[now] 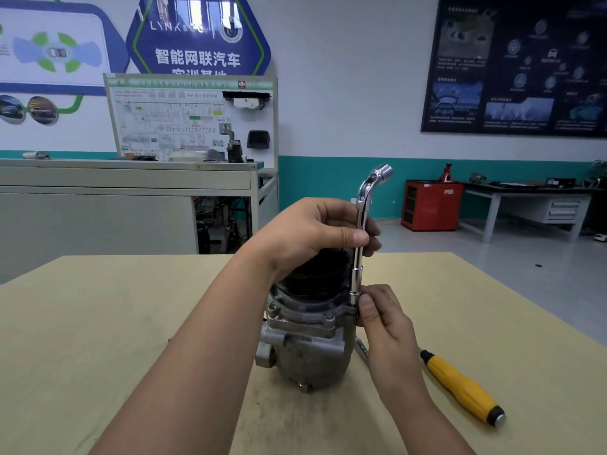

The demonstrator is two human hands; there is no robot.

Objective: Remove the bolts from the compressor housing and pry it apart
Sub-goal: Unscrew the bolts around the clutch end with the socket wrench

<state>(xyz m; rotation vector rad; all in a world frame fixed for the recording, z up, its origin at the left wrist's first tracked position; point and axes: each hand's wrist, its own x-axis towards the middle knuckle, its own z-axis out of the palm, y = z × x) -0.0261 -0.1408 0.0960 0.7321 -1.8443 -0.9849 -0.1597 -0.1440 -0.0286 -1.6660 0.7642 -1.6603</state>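
Fingers [331,211] of left hand [305,234]: curled round upper shaft of chrome socket wrench [357,262], thumb pressed against shaft, firmly clamped. Fingers [377,292] of right hand [386,326]: pinched on lower socket end of same wrench, just beside flange edge of compressor housing [308,353]. Housing position: upright on wooden table [131,323], directly below left hand, right-hand fingertips at its upper right rim. Wrench attitude: vertical, lower end down at housing rim, angled head uppermost, above left hand. Fastener under socket: hidden, not determinable. Black ribbed pulley [315,274] on top of housing, partly covered by left wrist. One flange bolt [329,318] visible at front of rim, just left of right thumb. Chrome tool part [361,348] on table behind right hand, mostly hidden. Yellow-handled screwdriver [460,385] flat on table, right of right forearm, well apart from housing. Beyond table: grey workbench [124,178] at left, red cabinet [430,205] at right, against far wall.
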